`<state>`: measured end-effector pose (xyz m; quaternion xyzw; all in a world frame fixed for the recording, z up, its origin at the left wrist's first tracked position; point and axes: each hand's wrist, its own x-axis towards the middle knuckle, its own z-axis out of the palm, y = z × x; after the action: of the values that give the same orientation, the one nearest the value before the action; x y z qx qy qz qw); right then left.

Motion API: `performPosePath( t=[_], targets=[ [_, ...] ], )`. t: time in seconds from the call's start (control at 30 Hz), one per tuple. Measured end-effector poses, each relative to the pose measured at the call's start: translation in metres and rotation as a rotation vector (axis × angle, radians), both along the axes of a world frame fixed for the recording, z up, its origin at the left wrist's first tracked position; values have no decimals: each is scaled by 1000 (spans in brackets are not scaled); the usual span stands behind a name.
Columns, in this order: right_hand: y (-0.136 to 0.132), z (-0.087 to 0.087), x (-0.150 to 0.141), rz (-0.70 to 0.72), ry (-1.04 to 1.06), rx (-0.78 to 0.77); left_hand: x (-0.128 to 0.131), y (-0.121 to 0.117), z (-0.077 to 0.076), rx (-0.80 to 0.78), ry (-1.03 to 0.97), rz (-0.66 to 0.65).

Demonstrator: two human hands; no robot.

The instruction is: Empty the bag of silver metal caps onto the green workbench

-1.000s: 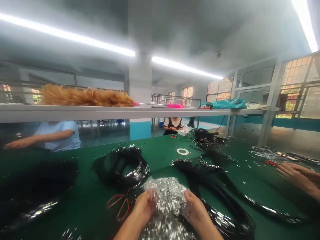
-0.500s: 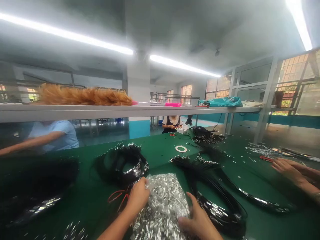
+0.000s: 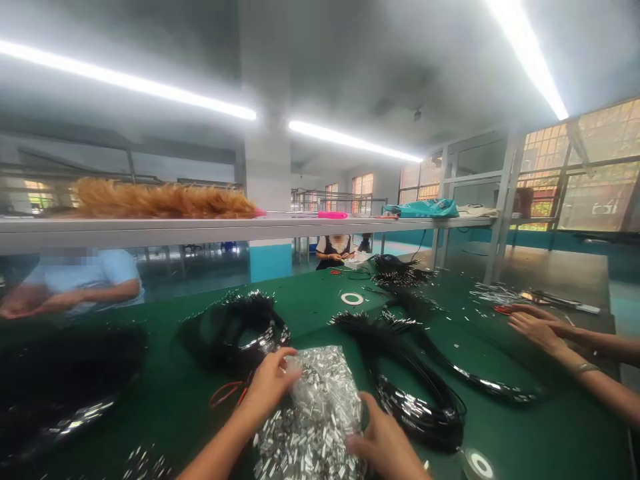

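A clear plastic bag point(image 3: 325, 400) full of small shiny metal pieces lies in front of me on the green table. My left hand point(image 3: 273, 381) is at its upper left corner, thumb and index finger around the edge with a small gap between their tips. At the lower right side, my right hand point(image 3: 383, 437) grips the bag with its thumb pressed on the plastic and its index finger along the edge. Red-handled pliers or scissors point(image 3: 227, 393) lie left of my left hand, partly hidden by it. Coiled black cables point(image 3: 420, 407) with metal tips lie right of the bag.
More black cable bundles point(image 3: 250, 327) lie on the green table point(image 3: 310, 300), with a white ring point(image 3: 352, 299) beyond. A tape roll point(image 3: 477, 465) stands at lower right. A co-worker's hands point(image 3: 540, 327) work at the right. A shelf point(image 3: 200, 230) crosses above, holding a fluffy duster point(image 3: 165, 199).
The view has turned to the right, so things sit further left. My left fingers have loosened and spread slightly at the bag's corner. The person in light blue has drawn their arms in.
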<state>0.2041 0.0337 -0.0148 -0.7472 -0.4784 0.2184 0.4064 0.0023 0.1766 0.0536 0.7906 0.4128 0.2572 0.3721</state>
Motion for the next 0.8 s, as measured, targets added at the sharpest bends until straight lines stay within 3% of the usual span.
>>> performPosePath(
  t=[0.1, 0.17, 0.27, 0.47, 0.63, 0.8],
  targets=[
    [0, -17, -15, -31, -34, -6, -14, -11, -10, 156, 80, -113],
    [0, -15, -14, -46, -59, 22, -19, -12, -16, 222, 148, -113],
    [0, 12, 2, -47, -104, 68, -20, -5, -17, 272, 210, -84],
    [-5, 75, 22, 50, -173, 122, -24, -3, -5, 287, 243, -117],
    [1, 92, 19, 78, -195, 152, -32, -3, 5, 332, 232, -131],
    [14, 97, 23, 42, -215, 168, -22, 6, 16, 417, 173, -134]
  ],
)
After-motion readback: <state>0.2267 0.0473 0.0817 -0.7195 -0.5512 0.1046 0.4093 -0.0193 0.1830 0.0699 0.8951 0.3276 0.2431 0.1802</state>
